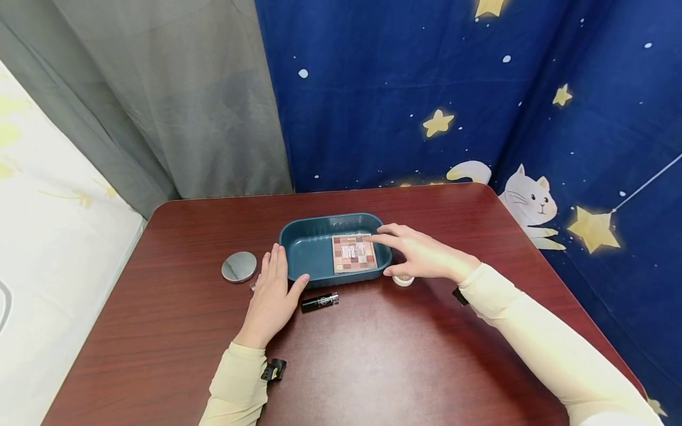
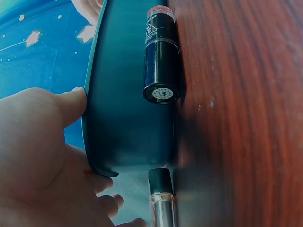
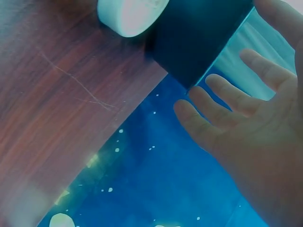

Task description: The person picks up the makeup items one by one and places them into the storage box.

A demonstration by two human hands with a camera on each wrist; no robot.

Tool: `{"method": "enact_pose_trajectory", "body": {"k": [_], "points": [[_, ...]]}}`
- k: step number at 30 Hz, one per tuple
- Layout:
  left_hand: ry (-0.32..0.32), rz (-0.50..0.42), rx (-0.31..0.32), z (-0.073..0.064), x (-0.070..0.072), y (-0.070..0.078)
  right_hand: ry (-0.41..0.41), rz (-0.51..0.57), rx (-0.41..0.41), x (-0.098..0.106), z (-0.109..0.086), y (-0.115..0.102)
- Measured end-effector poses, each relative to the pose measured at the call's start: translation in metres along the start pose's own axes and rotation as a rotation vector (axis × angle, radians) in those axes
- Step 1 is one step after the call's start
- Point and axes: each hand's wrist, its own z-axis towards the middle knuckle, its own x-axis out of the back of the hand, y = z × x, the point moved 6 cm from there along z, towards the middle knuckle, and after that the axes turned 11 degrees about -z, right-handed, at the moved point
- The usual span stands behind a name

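Note:
A dark teal plastic basin (image 1: 311, 255) stands on the table, with a square eyeshadow palette (image 1: 354, 260) lying flat in its right half. At the basin's left end is my left hand (image 1: 270, 305), fingers straight and thumb spread; in the left wrist view the thumb tip meets the rim. My right hand (image 1: 423, 254) is at the right end, fingers loosely extended around the rim, with nothing gripped. A black lipstick tube (image 1: 318, 302) lies in front of the basin. Partly beneath the right hand is a small round white jar (image 1: 403, 281).
A round silver mirrored compact (image 1: 239, 267) lies left of the basin. Beside the left fingers, mostly hidden from the head view, is a clear tube with a black cap (image 2: 161, 189). Curtains (image 1: 373, 106) hang behind the reddish-brown table (image 1: 383, 355).

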Motion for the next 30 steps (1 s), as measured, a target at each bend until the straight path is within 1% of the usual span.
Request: {"method": "enact_pose_trajectory", "body": {"k": [5,15,24,27,30], "points": [[-0.005,0.004,0.01,0.0,0.0,0.0,0.003,0.034,-0.006,-0.005,-0.005,0.002],[0.001,0.005,0.003,0.0,-0.001,0.0,0.051,0.115,-0.021,-0.011,-0.016,0.009],[-0.004,-0.001,0.01,0.0,-0.001,-0.001,0.038,0.196,-0.05,-0.02,-0.023,0.014],[-0.005,0.001,0.009,0.0,-0.001,-0.002,0.039,0.19,-0.052,-0.022,-0.026,0.014],[0.001,0.005,0.002,0.0,-0.001,-0.002,0.038,0.158,-0.063,-0.024,-0.028,0.015]]}}
